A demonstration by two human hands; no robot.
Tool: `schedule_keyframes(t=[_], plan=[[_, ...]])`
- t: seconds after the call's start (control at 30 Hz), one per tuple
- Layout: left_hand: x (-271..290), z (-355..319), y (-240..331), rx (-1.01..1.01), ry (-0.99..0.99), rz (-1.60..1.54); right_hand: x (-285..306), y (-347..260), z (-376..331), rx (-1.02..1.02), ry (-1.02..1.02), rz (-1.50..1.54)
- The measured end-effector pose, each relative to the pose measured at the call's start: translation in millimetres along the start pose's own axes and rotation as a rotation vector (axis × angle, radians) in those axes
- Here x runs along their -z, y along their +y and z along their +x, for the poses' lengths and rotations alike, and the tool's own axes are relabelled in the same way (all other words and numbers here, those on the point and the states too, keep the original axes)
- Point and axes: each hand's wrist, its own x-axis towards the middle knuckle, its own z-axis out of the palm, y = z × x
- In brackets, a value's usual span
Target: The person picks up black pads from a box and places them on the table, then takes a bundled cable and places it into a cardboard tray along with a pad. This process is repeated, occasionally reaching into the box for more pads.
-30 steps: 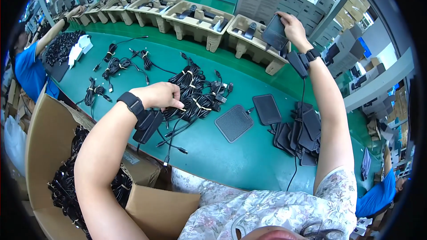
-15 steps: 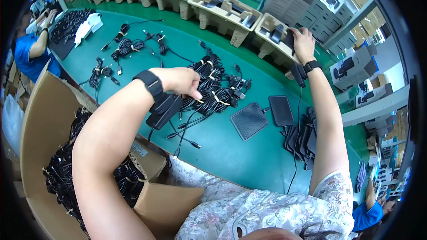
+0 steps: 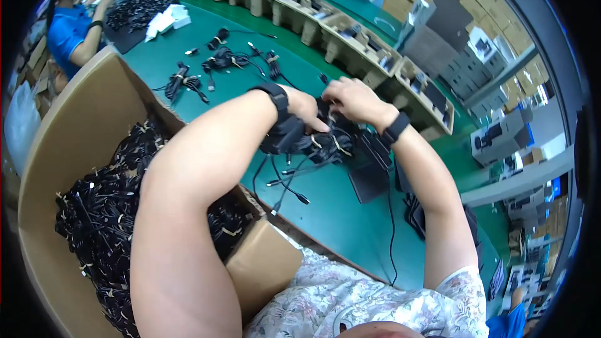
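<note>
Both my hands are together over a pile of black cable bundles [image 3: 328, 147] tied with pale bands. My left hand [image 3: 302, 107] is closed at the pile, its thumb stretched along the cables and its other fingers mostly hidden. From the right, my right hand [image 3: 358, 100] reaches in with bent fingers closed on a black cable [image 3: 323, 107] between the hands. Each wrist wears a black strap with a dark module. Just right of the pile, partly covered by the right wrist module, lies a textured black pad [image 3: 369, 183].
Several moulded pulp trays [image 3: 360, 50] line the far side; the nearest right one holds a flat black piece [image 3: 433, 95]. An open carton [image 3: 69, 112] full of cables stands at my left. Loose bundles [image 3: 183, 81] lie farther left. A person in blue [image 3: 69, 34] sits beyond.
My right hand has left the flat black piece in the tray and come over to the cable pile, beside my left hand. The whole view has shifted, with the carton showing more.
</note>
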Motion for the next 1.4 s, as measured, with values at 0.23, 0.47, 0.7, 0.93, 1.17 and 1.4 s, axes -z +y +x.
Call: schedule_keyframes(t=[0.23, 0.47, 0.7, 0.93, 1.17, 1.4], plan=[[-13.7, 24.2, -18.0, -0.045, 0.727, 0.053, 11.0, -4.0, -19.3, 0.009, -0.041, -0.015], [-8.9, 15.7, 12.6, -0.269, 0.904, -0.249, 36.2, -20.7, -42.2, -0.340, 0.352, 0.376], [-6.6, -2.1, 48.9, -0.442, 0.206, -0.806, 63.0, -37.2, -55.2, -0.487, 0.809, 1.422], [-5.0, -8.9, 59.2, -0.520, 0.429, -1.402, 41.2, -51.1, -53.9, -0.463, 0.782, 0.852], [-6.0, -10.2, 56.6, -0.528, 0.158, -1.273, 46.5, -51.1, -57.6, -0.599, 0.740, 1.027], [-12.5, -5.7, 45.3, -0.221, 0.256, -0.938, 54.0, -80.6, -66.3, -0.179, 0.748, -0.071]])
